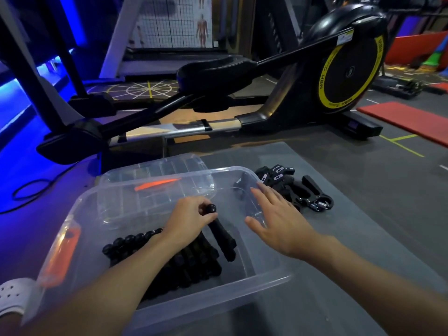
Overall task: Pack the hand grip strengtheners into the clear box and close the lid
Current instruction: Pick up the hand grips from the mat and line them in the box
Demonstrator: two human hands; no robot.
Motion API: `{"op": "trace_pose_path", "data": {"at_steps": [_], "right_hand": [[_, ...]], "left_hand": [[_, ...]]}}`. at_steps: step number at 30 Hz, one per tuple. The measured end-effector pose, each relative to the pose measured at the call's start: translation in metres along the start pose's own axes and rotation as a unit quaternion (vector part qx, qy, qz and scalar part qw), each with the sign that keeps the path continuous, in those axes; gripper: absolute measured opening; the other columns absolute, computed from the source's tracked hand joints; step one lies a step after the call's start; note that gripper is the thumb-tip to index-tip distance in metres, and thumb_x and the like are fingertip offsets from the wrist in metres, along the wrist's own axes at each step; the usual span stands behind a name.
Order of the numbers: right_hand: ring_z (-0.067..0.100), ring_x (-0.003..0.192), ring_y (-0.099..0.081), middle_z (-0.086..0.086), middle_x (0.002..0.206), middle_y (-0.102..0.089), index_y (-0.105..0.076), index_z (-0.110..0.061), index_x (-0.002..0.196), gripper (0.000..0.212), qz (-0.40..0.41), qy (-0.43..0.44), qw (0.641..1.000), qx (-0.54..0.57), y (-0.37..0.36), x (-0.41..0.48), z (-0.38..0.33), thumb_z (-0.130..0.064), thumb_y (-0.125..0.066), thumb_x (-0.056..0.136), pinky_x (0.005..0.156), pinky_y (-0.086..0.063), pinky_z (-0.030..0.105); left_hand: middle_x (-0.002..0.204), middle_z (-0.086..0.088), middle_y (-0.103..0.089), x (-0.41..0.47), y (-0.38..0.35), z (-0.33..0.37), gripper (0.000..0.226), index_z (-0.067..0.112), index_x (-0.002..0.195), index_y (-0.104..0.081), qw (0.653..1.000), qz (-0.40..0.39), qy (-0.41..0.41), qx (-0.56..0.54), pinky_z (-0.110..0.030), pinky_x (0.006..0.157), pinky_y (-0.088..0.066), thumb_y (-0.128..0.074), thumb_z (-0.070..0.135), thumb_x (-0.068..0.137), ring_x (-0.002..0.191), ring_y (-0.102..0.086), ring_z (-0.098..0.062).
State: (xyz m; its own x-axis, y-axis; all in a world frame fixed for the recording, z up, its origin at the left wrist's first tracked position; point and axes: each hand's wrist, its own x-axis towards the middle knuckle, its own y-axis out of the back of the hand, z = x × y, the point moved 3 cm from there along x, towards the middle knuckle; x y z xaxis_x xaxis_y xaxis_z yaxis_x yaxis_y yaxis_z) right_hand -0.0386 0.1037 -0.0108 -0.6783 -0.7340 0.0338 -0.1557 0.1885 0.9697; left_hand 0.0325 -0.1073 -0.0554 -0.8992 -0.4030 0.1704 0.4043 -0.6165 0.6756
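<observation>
A clear plastic box (269,278) with orange latches sits on a grey mat, its lid off. Several black hand grip strengtheners (184,260) lie in a row inside it. My left hand (191,218) is inside the box, shut on one black strengthener (221,235) that rests at the right end of the row. My right hand (276,219) hovers over the box's right wall with fingers spread and nothing in it. A pile of loose strengtheners (298,190) lies on the mat just right of the box. The clear lid (157,173) with an orange latch lies behind the box.
A black elliptical trainer (278,93) with a yellow-ringed flywheel stands behind the grey mat (363,226). A red mat (407,120) lies at the right. A black cable (29,190) loops on the floor at the left. A white perforated shoe (14,295) shows at the lower left.
</observation>
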Motion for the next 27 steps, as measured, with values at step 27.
{"op": "trace_pose_path", "data": {"at_steps": [27], "right_hand": [[0.014,0.15,-0.003,-0.007,0.163,0.002,-0.009,-0.025,0.154,0.074,0.011,0.005,1.0,0.011,0.0,-0.002,0.0,-0.055,-0.041,0.095,0.119,-0.011,0.036]], "left_hand": [[0.097,0.009,-0.064,-0.01,-0.015,-0.031,0.015,0.024,0.093,-0.065,0.988,-0.052,0.045,0.141,-0.036,0.082,-0.051,-0.068,0.037,0.086,0.091,-0.06,-0.015]]}}
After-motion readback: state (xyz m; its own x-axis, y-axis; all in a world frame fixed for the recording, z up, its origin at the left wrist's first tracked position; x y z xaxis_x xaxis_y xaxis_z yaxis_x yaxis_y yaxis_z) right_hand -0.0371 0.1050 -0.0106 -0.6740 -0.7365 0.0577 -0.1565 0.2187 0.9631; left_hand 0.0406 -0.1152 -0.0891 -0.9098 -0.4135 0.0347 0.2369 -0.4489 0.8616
